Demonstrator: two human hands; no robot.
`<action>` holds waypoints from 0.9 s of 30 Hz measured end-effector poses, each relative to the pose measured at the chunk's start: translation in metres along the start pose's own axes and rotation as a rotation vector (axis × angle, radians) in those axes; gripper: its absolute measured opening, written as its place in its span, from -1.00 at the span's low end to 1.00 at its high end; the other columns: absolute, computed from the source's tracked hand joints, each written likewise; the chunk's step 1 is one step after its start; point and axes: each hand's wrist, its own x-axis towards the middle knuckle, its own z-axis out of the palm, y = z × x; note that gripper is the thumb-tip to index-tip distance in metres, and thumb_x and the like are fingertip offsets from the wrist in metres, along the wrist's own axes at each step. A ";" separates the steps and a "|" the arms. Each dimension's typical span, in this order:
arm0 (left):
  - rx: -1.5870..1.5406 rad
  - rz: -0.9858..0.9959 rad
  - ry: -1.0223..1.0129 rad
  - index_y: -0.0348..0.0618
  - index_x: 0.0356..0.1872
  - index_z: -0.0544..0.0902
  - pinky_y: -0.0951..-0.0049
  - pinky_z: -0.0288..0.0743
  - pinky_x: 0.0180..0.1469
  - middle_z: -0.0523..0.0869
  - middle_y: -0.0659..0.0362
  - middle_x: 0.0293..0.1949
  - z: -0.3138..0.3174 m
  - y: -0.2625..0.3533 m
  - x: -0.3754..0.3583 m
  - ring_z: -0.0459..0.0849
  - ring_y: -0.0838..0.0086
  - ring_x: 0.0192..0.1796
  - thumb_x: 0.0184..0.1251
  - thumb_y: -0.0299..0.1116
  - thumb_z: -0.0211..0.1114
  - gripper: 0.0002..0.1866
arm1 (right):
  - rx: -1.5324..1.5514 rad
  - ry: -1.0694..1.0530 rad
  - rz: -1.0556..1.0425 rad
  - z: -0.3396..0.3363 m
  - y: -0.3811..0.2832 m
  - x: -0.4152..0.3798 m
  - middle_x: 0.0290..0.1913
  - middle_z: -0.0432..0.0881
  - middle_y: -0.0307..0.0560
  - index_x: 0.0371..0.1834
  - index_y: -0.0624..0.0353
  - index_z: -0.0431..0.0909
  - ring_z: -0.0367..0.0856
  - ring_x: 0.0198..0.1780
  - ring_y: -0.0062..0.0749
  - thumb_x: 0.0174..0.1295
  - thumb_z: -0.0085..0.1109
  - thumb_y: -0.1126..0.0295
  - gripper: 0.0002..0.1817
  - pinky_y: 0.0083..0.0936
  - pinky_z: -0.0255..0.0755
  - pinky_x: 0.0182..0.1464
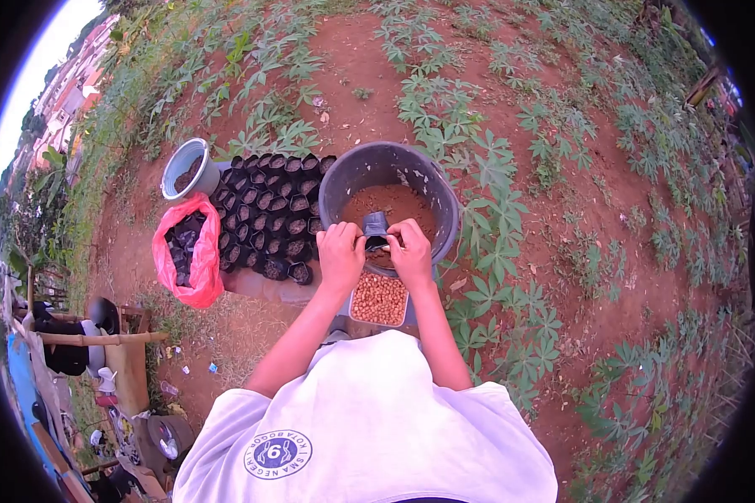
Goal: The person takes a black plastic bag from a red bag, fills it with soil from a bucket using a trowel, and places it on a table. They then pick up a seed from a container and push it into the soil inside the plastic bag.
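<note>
Between my two hands is a small black plastic planting bag (375,224), held over the near side of a large dark tub (335,180). My left hand (341,251) pinches the bag's left edge, and my right hand (410,251) grips its right edge. The bag's mouth faces me and looks dark inside. Brown soil (394,201) covers the bottom of the tub. Just below my hands sits a clear square container of tan peanut-like seeds (379,299).
Rows of soil-filled black bags (268,201) stand left of the tub on a low table (268,287). A pale blue bucket (176,176) of soil and a pink plastic bag (205,281) with black bags inside lie farther left. Leafy plants (499,235) grow close on the right.
</note>
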 end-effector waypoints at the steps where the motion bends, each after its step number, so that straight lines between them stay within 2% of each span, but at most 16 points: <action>1: -0.001 -0.003 0.001 -0.11 -0.39 0.54 0.21 0.27 -0.11 0.57 0.17 -0.41 -0.001 0.000 0.001 0.59 0.24 -0.23 0.05 -0.51 0.46 -0.78 | -0.001 -0.003 -0.001 0.001 0.000 0.000 -0.29 0.59 0.02 -0.28 0.28 0.53 0.70 -0.24 -0.08 0.11 0.34 0.63 -0.83 -0.26 0.55 -0.21; 4: -0.017 -0.022 0.008 -0.12 -0.40 0.52 0.21 0.27 -0.11 0.57 0.16 -0.41 -0.003 0.000 0.004 0.59 0.22 -0.23 0.07 -0.51 0.44 -0.78 | 0.026 -0.032 0.058 0.002 -0.010 0.002 -0.32 0.56 0.01 -0.30 0.28 0.49 0.67 -0.30 -0.08 0.11 0.37 0.56 -0.80 -0.25 0.52 -0.22; 7: -0.034 -0.062 0.029 -0.14 -0.41 0.48 0.20 0.28 -0.11 0.56 0.15 -0.41 -0.001 -0.002 0.009 0.58 0.21 -0.24 0.11 -0.52 0.41 -0.78 | -0.100 -0.010 0.115 0.005 -0.017 0.010 -0.37 0.51 0.00 -0.33 0.26 0.43 0.59 -0.39 -0.13 0.14 0.40 0.48 -0.74 -0.27 0.48 -0.29; 9: -0.095 -0.107 0.065 -0.15 -0.41 0.46 0.19 0.28 -0.11 0.56 0.13 -0.41 0.002 -0.002 0.009 0.58 0.18 -0.24 0.14 -0.52 0.38 -0.79 | -0.011 -0.121 0.246 0.007 -0.014 0.010 -0.41 0.46 0.00 -0.35 0.26 0.38 0.52 -0.44 -0.18 0.16 0.41 0.42 -0.68 -0.30 0.44 -0.33; 12: -0.159 -0.136 0.088 -0.18 -0.37 0.45 0.17 0.29 -0.10 0.54 0.10 -0.43 0.007 -0.002 0.004 0.57 0.14 -0.26 0.17 -0.53 0.35 -0.81 | -0.040 -0.116 0.162 0.018 -0.012 0.007 -0.42 0.46 -0.01 -0.36 0.26 0.37 0.52 -0.44 -0.22 0.19 0.41 0.40 -0.68 -0.32 0.42 -0.34; 13: -0.164 -0.137 0.084 -0.18 -0.37 0.45 0.17 0.29 -0.10 0.54 0.10 -0.43 0.008 -0.005 0.003 0.57 0.14 -0.26 0.17 -0.53 0.35 -0.81 | -0.052 -0.103 0.178 0.018 -0.013 0.007 -0.41 0.47 -0.02 -0.36 0.27 0.38 0.53 -0.43 -0.24 0.16 0.37 0.46 -0.72 -0.32 0.43 -0.32; 15: -0.195 -0.271 0.056 -0.20 -0.29 0.44 0.15 0.30 -0.07 0.53 0.07 -0.35 0.006 -0.013 0.001 0.55 0.10 -0.21 0.15 -0.55 0.33 -0.79 | -0.045 -0.096 0.170 0.014 -0.013 0.009 -0.40 0.47 -0.01 -0.36 0.27 0.38 0.54 -0.42 -0.25 0.15 0.34 0.49 -0.75 -0.33 0.44 -0.31; 17: -0.188 -0.294 0.064 -0.20 -0.25 0.43 0.14 0.29 -0.06 0.52 0.06 -0.29 0.004 -0.022 -0.001 0.54 0.10 -0.17 0.13 -0.55 0.33 -0.76 | -0.013 -0.087 0.183 0.010 -0.015 0.010 -0.39 0.48 -0.01 -0.32 0.26 0.41 0.56 -0.39 -0.25 0.10 0.25 0.57 -0.82 -0.34 0.48 -0.26; 19: -0.151 -0.285 0.039 -0.19 -0.17 0.42 0.14 0.28 -0.03 0.50 0.05 -0.16 0.003 -0.026 -0.002 0.52 0.11 -0.08 0.04 -0.53 0.38 -0.64 | -0.018 -0.090 0.186 0.014 -0.014 0.011 -0.39 0.48 -0.01 -0.31 0.27 0.41 0.56 -0.40 -0.24 0.11 0.26 0.57 -0.81 -0.34 0.49 -0.25; 20: -0.152 -0.289 0.034 -0.19 -0.17 0.42 0.14 0.28 -0.03 0.50 0.05 -0.16 0.002 -0.028 -0.003 0.52 0.11 -0.08 0.04 -0.53 0.38 -0.64 | -0.017 -0.095 0.185 0.017 -0.015 0.010 -0.38 0.48 -0.01 -0.30 0.27 0.42 0.56 -0.40 -0.23 0.11 0.27 0.56 -0.81 -0.33 0.50 -0.24; 23: -0.100 -0.120 -0.079 -0.13 -0.29 0.43 0.17 0.25 -0.06 0.52 0.13 -0.26 -0.005 -0.027 0.006 0.55 0.19 -0.12 -0.01 -0.48 0.46 -0.66 | -0.036 -0.122 0.178 0.024 -0.021 0.014 -0.32 0.49 -0.01 -0.23 0.26 0.43 0.57 -0.34 -0.22 0.12 0.26 0.58 -0.79 -0.31 0.51 -0.18; 27: -0.168 -0.083 -0.003 -0.13 -0.37 0.44 0.22 0.24 -0.08 0.49 0.18 -0.42 -0.001 -0.031 0.017 0.56 0.24 -0.24 0.00 -0.53 0.43 -0.71 | -0.054 -0.100 0.262 0.037 -0.030 0.017 -0.23 0.47 -0.01 -0.11 0.25 0.44 0.57 -0.23 -0.20 0.13 0.22 0.61 -0.73 -0.30 0.51 -0.11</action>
